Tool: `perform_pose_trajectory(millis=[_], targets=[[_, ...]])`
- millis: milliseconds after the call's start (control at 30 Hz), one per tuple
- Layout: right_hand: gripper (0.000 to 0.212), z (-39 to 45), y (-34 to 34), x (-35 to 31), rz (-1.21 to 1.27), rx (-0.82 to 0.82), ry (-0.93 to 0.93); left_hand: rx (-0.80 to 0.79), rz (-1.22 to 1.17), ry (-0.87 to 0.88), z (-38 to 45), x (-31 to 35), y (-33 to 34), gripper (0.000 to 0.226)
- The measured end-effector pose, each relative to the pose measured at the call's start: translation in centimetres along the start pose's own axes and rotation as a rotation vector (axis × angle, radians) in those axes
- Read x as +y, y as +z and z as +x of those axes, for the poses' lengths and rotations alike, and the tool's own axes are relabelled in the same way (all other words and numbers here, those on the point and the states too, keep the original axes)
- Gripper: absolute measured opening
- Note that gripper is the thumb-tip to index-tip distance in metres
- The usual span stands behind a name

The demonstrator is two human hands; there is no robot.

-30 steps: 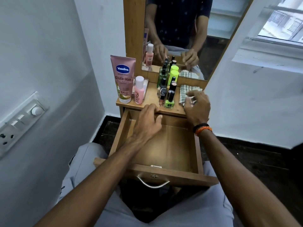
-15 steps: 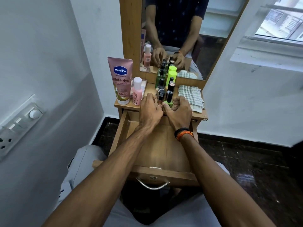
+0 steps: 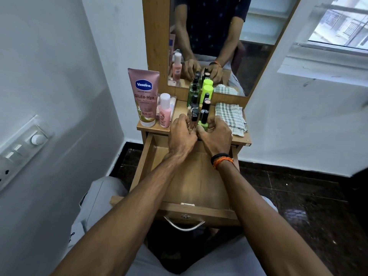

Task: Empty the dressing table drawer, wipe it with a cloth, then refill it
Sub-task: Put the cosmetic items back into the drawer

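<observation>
Drawer (image 3: 191, 182) unchanged, open; both hands stay curled round nail-polish bottles (image 3: 199, 116).

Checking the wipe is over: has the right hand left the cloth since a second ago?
Yes. The right hand moved left off the checked cloth to the small bottles.

Both arms reach forward to mid-frame. The left hand (image 3: 182, 136) and right hand (image 3: 216, 135) sit side by side, knuckles up, fingers curled.

"Vaseline", "Gluta-Hya", "10X" on pink tube (image 3: 143, 96)
</observation>
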State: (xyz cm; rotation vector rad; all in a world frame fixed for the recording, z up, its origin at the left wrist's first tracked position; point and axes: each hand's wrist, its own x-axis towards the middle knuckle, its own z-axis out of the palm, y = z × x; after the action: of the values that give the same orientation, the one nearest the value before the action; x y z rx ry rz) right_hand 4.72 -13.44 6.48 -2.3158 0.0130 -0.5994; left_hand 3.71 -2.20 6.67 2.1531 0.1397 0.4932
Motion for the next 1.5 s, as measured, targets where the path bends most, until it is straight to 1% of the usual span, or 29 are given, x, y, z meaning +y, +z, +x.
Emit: perform_pose_trajectory(millis=[233,467,600,700,767,933,1033,1100,1267,1367,1500], targets=[[0.029,0.1,-0.7,0.7,0.081,-0.055,-0.005,0.04,-0.022,-0.016,0.4,0.3,0.0,0.028],[0.03,-1.1,-2.1,1.6,0.136,-0.003,-0.041,0.075,-0.014,-0.052,0.5,0.8,0.0,0.034],[0.042,-2.2,-3.8,3.2,0.091,0.024,-0.068,0.087,-0.029,-0.084,0.5,0.5,0.3,0.034],[0.038,-3.5,-5.0,4.4,0.09,0.003,-0.052,0.1,-0.051,-0.105,0.5,0.3,0.4,0.034],[0.036,-4.5,-5.5,5.1,0.104,-0.054,-0.037,0.101,-0.069,-0.102,0.4,0.2,0.4,0.033],[0.03,-7.1,-4.8,5.2,0.109,-0.321,0.037,0.11,-0.076,-0.082,0.4,0.0,0.7,0.029],[0.023,-7.6,-3.7,5.1,0.096,-0.481,0.114,0.103,-0.072,-0.067,0.4,-0.1,0.7,0.021],[0.02,-7.5,-3.2,4.9,0.074,-0.547,0.178,0.091,-0.074,-0.06,0.4,0.0,0.5,0.014],[0.022,-7.7,-3.1,5.1,0.057,-0.568,0.278,0.113,-0.103,-0.055,-0.2,-0.4,-0.1,0.007],[0.022,-8.1,-3.3,5.3,0.054,-0.578,0.304,0.139,-0.112,-0.047,-1.1,-0.9,-0.4,0.01],[0.029,-8.3,-3.5,5.3,0.039,-0.554,0.308,0.155,-0.124,-0.016,-3.1,-1.1,-0.8,0.012]])
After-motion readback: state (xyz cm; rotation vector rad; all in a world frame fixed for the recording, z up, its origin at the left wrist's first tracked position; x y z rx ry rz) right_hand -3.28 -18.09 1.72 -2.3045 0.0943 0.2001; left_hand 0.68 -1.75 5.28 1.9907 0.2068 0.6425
